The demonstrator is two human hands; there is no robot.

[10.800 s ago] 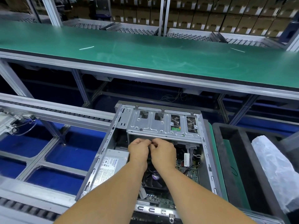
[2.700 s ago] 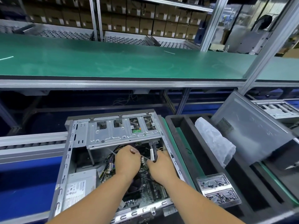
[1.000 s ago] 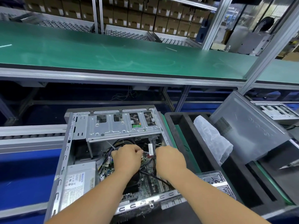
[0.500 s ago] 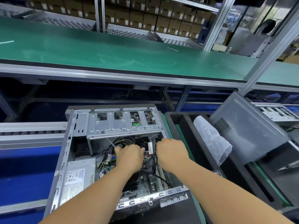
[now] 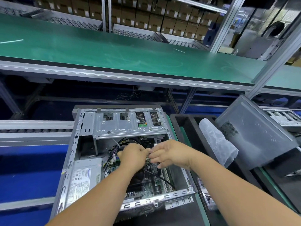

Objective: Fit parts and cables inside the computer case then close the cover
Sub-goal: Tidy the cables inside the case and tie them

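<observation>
- A long green workbench runs across the upper part of the view, with shelves of cardboard boxes behind it.
- The open computer case lies on its side below the bench, its inside facing up, with a silver drive cage across the far end.
- A grey side cover leans tilted to the right of the case, apart from it, past a black foam tray that holds a clear plastic bag.
- A grey power supply with a white label sits in the case's near left corner.
- Both bare forearms reach forward from the bottom edge into the case, meeting above the green circuit board.
- The left hand is curled, knuckles up, over a bundle of cables; whether it grips them I cannot tell.
- The right hand is turned palm-left with fingers spread and only loosely bent, fingertips close to the left hand; it holds nothing that shows.
</observation>
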